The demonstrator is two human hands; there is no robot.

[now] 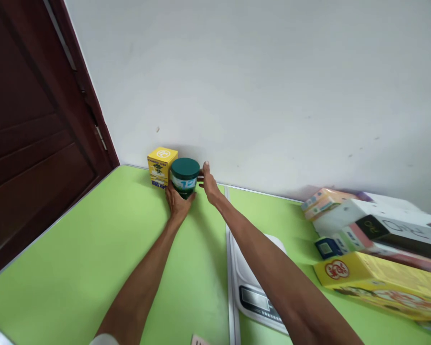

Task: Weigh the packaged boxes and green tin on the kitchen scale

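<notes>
A dark green jar (184,177) with a green lid stands at the far edge of the green table (93,258), against the white wall. Both my arms reach out to it. My left hand (178,201) cups the jar from the near side, fingers wrapped round its base. My right hand (209,183) presses against the jar's right side, fingers curled behind it. A small yellow box (160,166) stands touching the jar on its left.
A white kitchen scale (253,287) lies under my right forearm. Several boxes are piled at the right, among them a long yellow box (377,282) and a white box (380,223). A dark wooden door (32,129) stands at the left.
</notes>
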